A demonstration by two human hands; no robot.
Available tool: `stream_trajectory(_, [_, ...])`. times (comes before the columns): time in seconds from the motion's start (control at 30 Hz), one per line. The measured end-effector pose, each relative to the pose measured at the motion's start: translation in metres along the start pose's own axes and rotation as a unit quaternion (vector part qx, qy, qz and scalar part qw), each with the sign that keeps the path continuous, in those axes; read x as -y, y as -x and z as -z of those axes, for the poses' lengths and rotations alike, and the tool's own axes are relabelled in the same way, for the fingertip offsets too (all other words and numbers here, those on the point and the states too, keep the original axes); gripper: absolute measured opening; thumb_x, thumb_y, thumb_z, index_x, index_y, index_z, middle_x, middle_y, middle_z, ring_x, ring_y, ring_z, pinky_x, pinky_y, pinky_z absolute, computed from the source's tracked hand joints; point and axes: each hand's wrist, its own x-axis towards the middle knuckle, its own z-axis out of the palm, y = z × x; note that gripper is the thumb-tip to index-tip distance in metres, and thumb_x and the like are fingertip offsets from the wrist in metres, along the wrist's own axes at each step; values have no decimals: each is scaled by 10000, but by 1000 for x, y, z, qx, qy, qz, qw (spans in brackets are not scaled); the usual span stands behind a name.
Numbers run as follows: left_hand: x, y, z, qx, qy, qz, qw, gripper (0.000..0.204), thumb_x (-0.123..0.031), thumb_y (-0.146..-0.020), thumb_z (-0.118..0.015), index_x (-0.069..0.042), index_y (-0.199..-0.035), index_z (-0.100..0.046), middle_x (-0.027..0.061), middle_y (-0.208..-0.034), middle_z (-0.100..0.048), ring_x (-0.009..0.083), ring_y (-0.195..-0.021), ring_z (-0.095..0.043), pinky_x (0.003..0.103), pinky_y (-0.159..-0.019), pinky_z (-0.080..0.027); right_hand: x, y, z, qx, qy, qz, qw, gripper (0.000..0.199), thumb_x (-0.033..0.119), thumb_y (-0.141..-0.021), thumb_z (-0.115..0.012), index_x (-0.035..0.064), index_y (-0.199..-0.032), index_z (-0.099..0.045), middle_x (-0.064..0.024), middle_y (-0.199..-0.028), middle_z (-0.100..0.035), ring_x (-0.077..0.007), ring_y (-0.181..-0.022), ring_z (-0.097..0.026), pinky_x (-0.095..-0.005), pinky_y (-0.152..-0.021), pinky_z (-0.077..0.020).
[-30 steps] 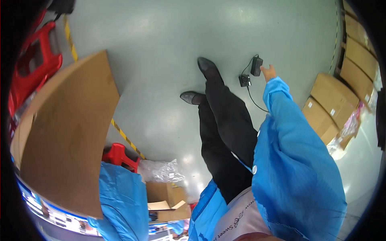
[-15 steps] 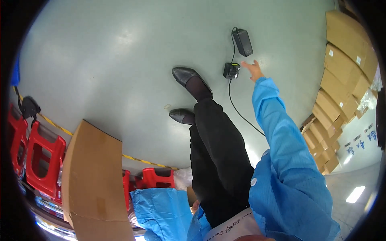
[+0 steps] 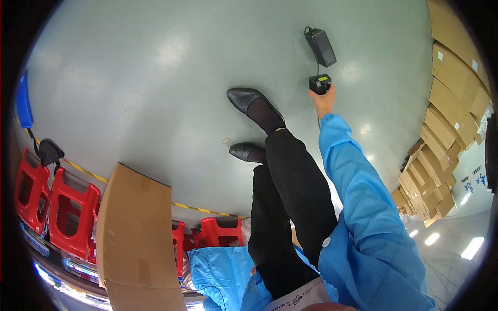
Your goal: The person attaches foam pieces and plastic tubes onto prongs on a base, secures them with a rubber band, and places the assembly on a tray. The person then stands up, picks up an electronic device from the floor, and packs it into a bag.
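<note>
My right hand [image 3: 324, 99] closes its thumb and fingers round the near side of a small black box [image 3: 313, 84] with a yellow label on top. Whether the box still rests on the floor I cannot tell. A dark cord runs from it to an oblong black block [image 3: 322, 47] lying just beyond on the grey-green floor. Of my left hand [image 3: 253, 270] only a sliver of skin shows at the blue sleeve, beside the black trousers; its fingers are hidden.
Stacked brown cartons [image 3: 450, 83] line the right side. At the left stand a large carton [image 3: 136, 228], red plastic stools [image 3: 72, 212] and a yellow-black floor tape [image 3: 207, 211]. Blue cloth [image 3: 220, 272] hangs near my legs. My black shoes [image 3: 248, 98] are left of the box.
My right hand has reached the small black box and closed on it; before, it hung open to the right of it. The whole view has shifted slightly.
</note>
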Motion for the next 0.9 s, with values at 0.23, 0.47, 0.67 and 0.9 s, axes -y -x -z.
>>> stream_trajectory(0.23, [-14,-34,-2,-5,-25,-67,997,299,-266,-807,-611,-37,-999,-628,157,-790,-667,318,-725,-643,412,-668,-511,75,-18,33,-89,101,152,979,770,223,-573,-765,42,-1235,-416,-156,-1167,-500,-317,-1094,-507,-397,-925,-419])
stream_trajectory(0.47, [-22,-70,5,-18,-62,-97,993,303,-268,-807,-612,-37,-1003,-626,158,-789,-666,323,-724,-642,416,-669,-510,139,-56,29,-51,199,83,975,868,340,-558,-778,98,-1289,-376,-136,-1182,-487,-308,-1124,-484,-429,-933,-405])
stream_trajectory(0.67, [-32,-68,26,-13,-104,-101,989,307,-270,-808,-614,-36,-1007,-624,158,-788,-666,327,-723,-640,419,-670,-509,145,-79,39,16,244,57,968,945,412,-546,-787,115,-1325,-341,-136,-1242,-436,-321,-1149,-462,-456,-941,-387])
stream_trajectory(0.9, [-173,-159,126,-91,258,-164,948,240,-219,-845,-562,-52,-1005,-624,103,-870,-644,187,-759,-613,321,-617,-485,128,-98,60,106,-98,10,989,1130,543,-615,-767,84,-1444,-153,-200,-1410,-278,-301,-1324,-292,-439,-1061,-270])
